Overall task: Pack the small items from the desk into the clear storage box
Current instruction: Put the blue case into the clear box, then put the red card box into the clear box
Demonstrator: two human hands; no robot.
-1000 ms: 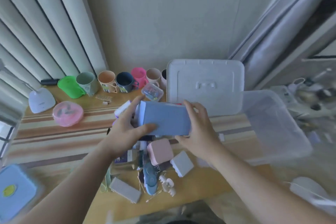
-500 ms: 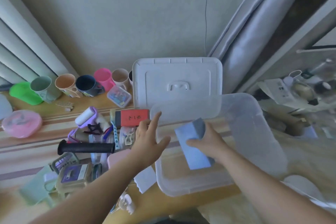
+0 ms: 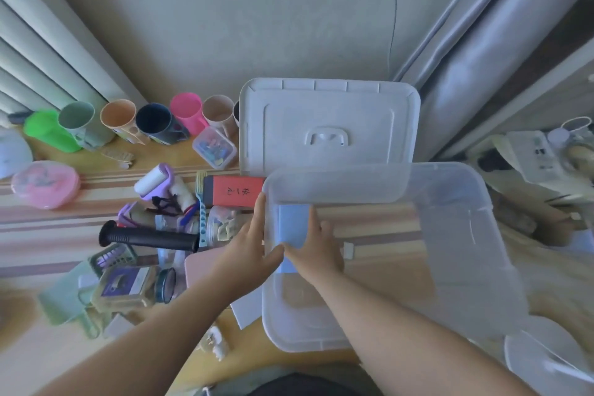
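Box (image 3: 456,235): clear plastic tub, on the right of the table (image 3: 48,222), lid off so that items can drop straight in. Holds one item so far, by the look of it; the task seems barely begun.

Lid (image 3: 328,125): white, stood on edge against the far wall just behind the box, out of the way of the opening but near enough for closing later.

Heap of small items (image 3: 154,235): left of the box, touching or overlapping one another. Includes a black grip (image 3: 148,238), a red-labelled block (image 3: 234,191) just beside the box's far left corner, a lint roller (image 3: 154,183), a jar (image 3: 135,283) lying on its side, and a pink case (image 3: 199,267) partly under the left forearm. All still to be packed.

Cups (image 3: 151,120): a row along the far edge of the table, well apart from the box.

Blue block (image 3: 292,225): inside the box, flat against its left wall, probably set there to leave the rest of the floor free.

Right hand (image 3: 316,251): inside the box, fingers resting on the blue block; whether it grips or merely presses the block I cannot tell.

Left hand (image 3: 249,247): outside the box, fingers straight, flat against the left wall, likely steadying it while the block is seated.
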